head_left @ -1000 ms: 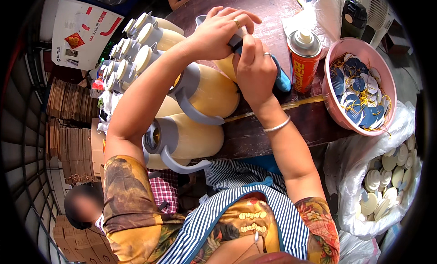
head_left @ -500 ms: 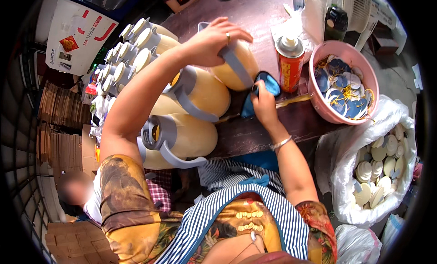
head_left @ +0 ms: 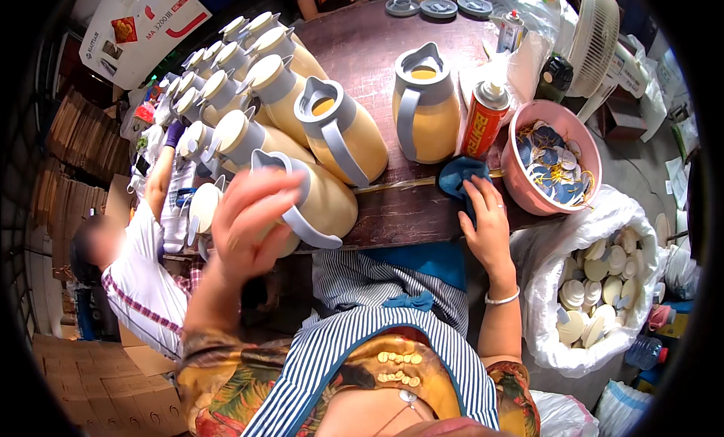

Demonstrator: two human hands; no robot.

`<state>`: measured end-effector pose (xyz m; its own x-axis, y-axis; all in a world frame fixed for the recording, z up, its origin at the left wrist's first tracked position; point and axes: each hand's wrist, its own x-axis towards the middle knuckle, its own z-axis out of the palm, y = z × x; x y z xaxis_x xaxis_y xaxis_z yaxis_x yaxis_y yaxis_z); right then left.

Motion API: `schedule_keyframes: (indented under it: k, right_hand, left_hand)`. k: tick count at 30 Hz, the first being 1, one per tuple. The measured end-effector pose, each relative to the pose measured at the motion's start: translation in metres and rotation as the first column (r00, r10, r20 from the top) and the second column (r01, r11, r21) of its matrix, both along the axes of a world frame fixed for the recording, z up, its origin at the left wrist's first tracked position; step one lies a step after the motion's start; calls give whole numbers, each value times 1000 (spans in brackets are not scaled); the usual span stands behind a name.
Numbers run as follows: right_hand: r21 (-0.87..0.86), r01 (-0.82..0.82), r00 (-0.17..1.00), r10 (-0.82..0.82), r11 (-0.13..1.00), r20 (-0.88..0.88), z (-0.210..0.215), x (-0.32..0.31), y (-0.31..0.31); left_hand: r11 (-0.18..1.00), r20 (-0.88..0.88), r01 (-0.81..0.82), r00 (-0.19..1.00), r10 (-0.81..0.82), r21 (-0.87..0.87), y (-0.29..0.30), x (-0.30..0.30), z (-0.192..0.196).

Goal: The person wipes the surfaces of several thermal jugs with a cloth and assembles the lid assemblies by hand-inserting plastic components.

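Note:
Blurred a little by motion, my left hand (head_left: pixel 256 222) is raised in front of the nearest lidless jug (head_left: pixel 328 203), fingers apart and holding nothing. My right hand (head_left: pixel 486 226) lies at the table's front edge, fingers stretched out, their tips on a crumpled blue cloth (head_left: pixel 461 174). Beyond the cloth stands a cream jug (head_left: pixel 426 120) with a grey spout and handle, its top uncovered. Another lidless jug (head_left: pixel 351 131) stands to its left. Behind my left hand, part of the nearest jug is hidden.
Several lidded jugs (head_left: pixel 275 75) crowd the table's left side. A red spray can (head_left: pixel 485 120) and a pink bucket (head_left: pixel 509 150) of tagged discs stand right. A white sack (head_left: pixel 528 286) holds pale lids. Grey lids (head_left: pixel 439 9) lie far back. A co-worker (head_left: pixel 147 286) reaches in from the left.
My left hand has let go of the far jug and drawn back toward me, left. That jug now stands upright. My right hand has moved slightly right and nearer, its fingers loosened on the cloth.

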<state>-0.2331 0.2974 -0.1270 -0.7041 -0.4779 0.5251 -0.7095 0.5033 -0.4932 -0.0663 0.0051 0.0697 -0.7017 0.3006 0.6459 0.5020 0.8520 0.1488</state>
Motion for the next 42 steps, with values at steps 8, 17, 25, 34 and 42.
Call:
schedule_keyframes:
  k: [8, 17, 25, 34, 42]
  right_hand:
    - [127, 423, 874, -367, 897, -319, 82, -100, 84]
    - [469, 178, 974, -222, 865, 41, 28, -180, 96]
    - [-260, 346, 831, -166, 901, 532, 30, -173, 112]
    - [-214, 376, 608, -66, 901, 791, 71, -145, 114]
    - [-138, 272, 667, -83, 952, 740, 51, -154, 111]
  left_hand:
    - [416, 346, -454, 885, 312, 788, 29, 77, -154]
    - [661, 406, -365, 908, 99, 655, 41, 45, -128]
    - [638, 414, -215, 893, -179, 739, 49, 15, -157]
    - [351, 346, -275, 925, -158, 895, 33, 28, -150]
    - [360, 378, -297, 909, -177, 884, 24, 46, -149]
